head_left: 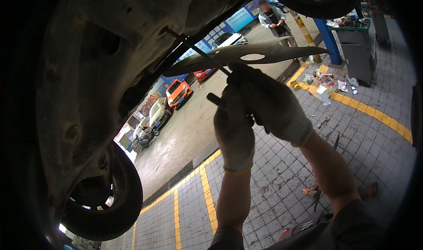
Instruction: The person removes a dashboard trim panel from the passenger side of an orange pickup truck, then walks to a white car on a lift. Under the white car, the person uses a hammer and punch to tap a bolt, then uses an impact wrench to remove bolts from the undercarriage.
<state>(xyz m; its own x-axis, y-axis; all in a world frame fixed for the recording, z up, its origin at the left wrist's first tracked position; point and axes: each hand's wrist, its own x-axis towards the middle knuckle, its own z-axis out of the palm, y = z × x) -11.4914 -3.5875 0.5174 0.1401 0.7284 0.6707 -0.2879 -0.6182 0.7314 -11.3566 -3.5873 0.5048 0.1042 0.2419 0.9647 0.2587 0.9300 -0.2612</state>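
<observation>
Both my hands wear dirty, pale knitted gloves and are raised close together under a lifted car's underbody (101, 69). My right hand (273, 102) is closed round the lower end of a long dark rod (198, 51). The rod slants up and left, its far tip against the underbody or just in front of it. Slightly lower, my left hand (235, 133) is wrapped round a dark handle (215, 100) whose blunt end sticks out to the left. Fingers hide whether handle and rod join. Behind the rod hangs a dark curved panel (282, 54) with an oval hole.
A wheel (128, 193) hangs at lower left. At right stand a blue post (328, 41) and a grey cabinet (354, 52) with a laden tray (348, 26). Litter (324, 85) and a tool (324, 121) lie on the tiles. Another person (273, 21) stands beyond; parked cars (178, 93) are behind.
</observation>
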